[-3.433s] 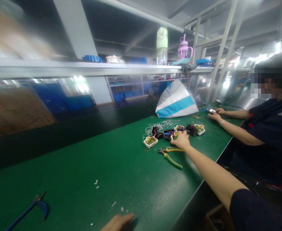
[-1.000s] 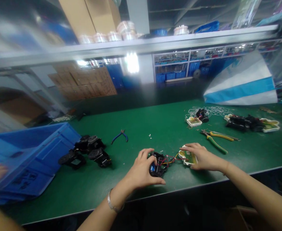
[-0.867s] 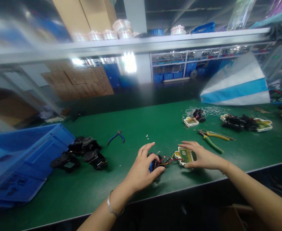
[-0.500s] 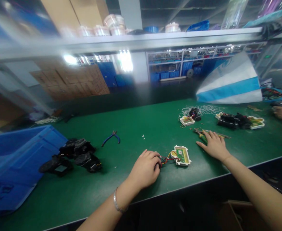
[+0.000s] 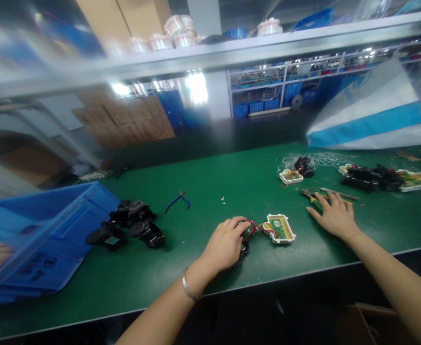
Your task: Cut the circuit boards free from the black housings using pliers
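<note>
Right hand (image 5: 334, 218) left one white module (image 5: 280, 228) for one pliers (image 5: 309, 194).

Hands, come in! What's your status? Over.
Left hand curled over black part. Right hand flat on pliers. Wired white board between them. Blue cutters lie apart.

Left hand (image 5: 227, 243) is curled up loosely, palm down; right hand (image 5: 334, 216) lies flat, fingers spread, arm stretched out forward.
</note>
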### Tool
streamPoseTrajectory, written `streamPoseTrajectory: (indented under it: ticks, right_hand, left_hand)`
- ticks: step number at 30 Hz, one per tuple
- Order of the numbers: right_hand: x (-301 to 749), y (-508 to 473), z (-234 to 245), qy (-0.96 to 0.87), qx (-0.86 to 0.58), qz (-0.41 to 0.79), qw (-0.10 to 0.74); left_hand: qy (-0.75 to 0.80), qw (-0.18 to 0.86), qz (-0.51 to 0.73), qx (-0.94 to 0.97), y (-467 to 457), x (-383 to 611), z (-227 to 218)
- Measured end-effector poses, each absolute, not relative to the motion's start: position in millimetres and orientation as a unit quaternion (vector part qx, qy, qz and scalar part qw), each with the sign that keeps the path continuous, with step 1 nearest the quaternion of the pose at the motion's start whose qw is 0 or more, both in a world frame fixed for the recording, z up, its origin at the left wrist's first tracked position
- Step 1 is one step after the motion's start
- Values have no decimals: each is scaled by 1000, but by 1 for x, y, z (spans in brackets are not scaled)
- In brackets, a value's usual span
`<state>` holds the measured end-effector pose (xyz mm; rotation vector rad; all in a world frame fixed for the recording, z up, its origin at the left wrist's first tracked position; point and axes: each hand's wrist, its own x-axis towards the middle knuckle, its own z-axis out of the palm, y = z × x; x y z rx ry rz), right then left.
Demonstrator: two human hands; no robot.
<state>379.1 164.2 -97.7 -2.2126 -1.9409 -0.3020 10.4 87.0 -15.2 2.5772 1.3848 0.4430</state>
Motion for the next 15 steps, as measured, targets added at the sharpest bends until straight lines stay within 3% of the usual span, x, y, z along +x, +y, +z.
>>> streamPoseTrajectory:
  ticks: [10, 15]
  right_hand:
    - [375, 156, -93, -654, -740, -104, 116]
    - [363, 145, -73, -635, -726, 82, 253]
  left_hand:
    - [484, 86, 162, 856, 87, 14, -17]
    - [478, 99, 182, 853, 85, 14, -18]
